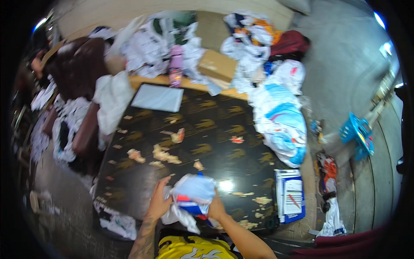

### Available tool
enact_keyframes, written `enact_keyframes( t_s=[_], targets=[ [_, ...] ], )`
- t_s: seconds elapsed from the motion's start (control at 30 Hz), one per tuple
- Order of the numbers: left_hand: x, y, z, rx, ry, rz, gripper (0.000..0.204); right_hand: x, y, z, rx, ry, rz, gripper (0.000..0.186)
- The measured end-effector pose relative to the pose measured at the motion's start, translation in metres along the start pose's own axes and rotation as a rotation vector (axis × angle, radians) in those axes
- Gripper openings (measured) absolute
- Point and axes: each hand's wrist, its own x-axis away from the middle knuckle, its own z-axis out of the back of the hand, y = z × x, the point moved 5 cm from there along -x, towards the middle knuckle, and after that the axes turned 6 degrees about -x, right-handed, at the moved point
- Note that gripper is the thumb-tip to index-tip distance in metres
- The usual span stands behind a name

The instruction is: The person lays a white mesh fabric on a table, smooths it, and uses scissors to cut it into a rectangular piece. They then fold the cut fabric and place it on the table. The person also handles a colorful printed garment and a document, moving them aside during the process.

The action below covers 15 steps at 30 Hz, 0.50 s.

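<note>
Just in front of my body, over the near edge of the dark table [142, 194], is a bunched white cloth garment [196, 188] with red and blue panels. My right hand [217, 208] grips its right side, the fingers partly hidden behind the fabric. On the other side, my left hand [159, 200] has its fingers stretched out and the thumb apart, close against the white cloth. A loose white fold hangs down between my forearms. Motion blurs the garment slightly, so its exact kind cannot be made out.
Worn patches mark the tabletop. A pale flat sheet [158, 98] lies at the far left, near a pink bottle [176, 65] and a cardboard box [217, 65]. Cloth heaps [280, 116] line the right side, above a blue clipboard [300, 211]. A blue basket [356, 131] stands farther right.
</note>
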Motion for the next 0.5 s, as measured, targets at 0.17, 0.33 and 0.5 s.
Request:
enact_keyframes(
  t_s=[0.17,0.33,0.5],
  targets=[
    [0.045,-0.096,0.07,0.0,0.037,0.443,0.069,-0.003,-0.036,-0.045,0.267,0.284,0.239,0.124],
    [0.086,-0.118,0.03,0.642,-0.308,0.79,0.083,-0.011,-0.05,-0.101,0.312,0.089,0.044,0.117],
    [0.094,-0.107,0.024,1.403,-0.028,0.812,0.059,-0.022,-0.125,-0.169,-0.588,-0.453,-0.081,0.083]
  ],
)
